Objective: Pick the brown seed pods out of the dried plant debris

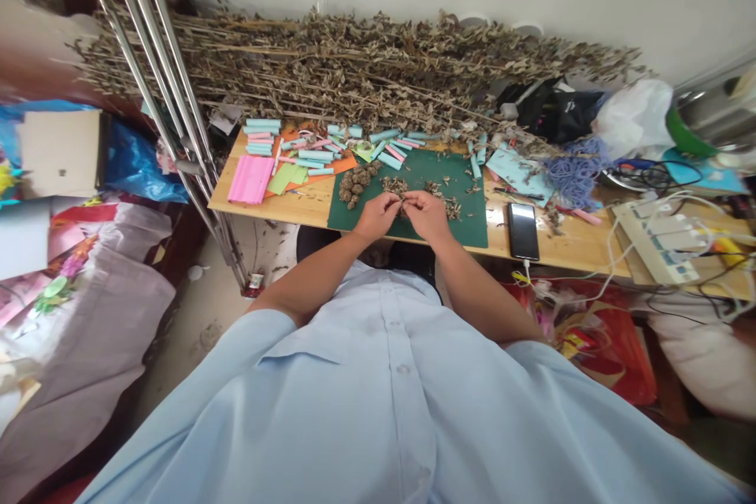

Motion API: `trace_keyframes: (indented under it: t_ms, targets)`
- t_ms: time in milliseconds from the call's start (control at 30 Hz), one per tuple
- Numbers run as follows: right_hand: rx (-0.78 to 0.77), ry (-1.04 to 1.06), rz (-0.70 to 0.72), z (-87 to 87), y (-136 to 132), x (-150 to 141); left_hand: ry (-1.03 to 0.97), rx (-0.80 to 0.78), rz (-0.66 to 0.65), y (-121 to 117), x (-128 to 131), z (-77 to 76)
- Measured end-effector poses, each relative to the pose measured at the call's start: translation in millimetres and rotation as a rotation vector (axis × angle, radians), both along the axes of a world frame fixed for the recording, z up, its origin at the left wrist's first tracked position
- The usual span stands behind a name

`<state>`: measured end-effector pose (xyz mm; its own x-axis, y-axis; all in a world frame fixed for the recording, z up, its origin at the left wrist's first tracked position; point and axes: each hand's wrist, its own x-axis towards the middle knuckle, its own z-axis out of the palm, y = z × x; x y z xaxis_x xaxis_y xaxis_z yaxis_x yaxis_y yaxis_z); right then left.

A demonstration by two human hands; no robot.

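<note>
My left hand [379,216] and my right hand [426,214] meet fingertip to fingertip over a green cutting mat [413,165]. Both are closed in a pinch on a small bit of dried leaf, mostly covered by the fingers. Loose crumbled dried leaves [452,209] lie on the mat just beyond and to the right of my right hand. A heap of brownish, rounded dried clumps [354,185] sits on the mat to the left of my left hand.
Bundled dried stems [331,63] stretch along the wall behind the wooden table [319,205]. Blue and pink paper rolls [316,156] and a pink paper stack [250,179] lie left. A phone [523,231], purple yarn [574,177] and a power strip [655,240] are right. Metal crutches [171,79] lean left.
</note>
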<state>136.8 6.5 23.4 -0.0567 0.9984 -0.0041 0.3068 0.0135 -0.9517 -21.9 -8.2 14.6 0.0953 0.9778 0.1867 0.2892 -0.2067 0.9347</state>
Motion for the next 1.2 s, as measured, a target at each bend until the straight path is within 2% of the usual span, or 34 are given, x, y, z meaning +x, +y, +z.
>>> trace_keyframes:
  t_ms: [200, 533, 867, 1033, 1200]
  targets:
    - [0.022, -0.040, 0.013, -1.2, -1, -1, 0.023, -0.008, -0.008, 1, 1, -0.3]
    - [0.019, -0.039, 0.016, 3.0, -2, -3, 0.030, 0.067, -0.007, 2, 1, -7.3]
    - [-0.009, -0.030, 0.004, -3.5, 0, 1, -0.018, -0.013, 0.021, 4, 0, -7.1]
    - [0.007, -0.001, -0.086, -0.3, 4, 5, -0.039, 0.016, 0.014, 3, -1, -6.7]
    - [0.035, -0.049, -0.163, 13.8, 0, 3, -0.034, 0.025, 0.026, 3, 0, -7.9]
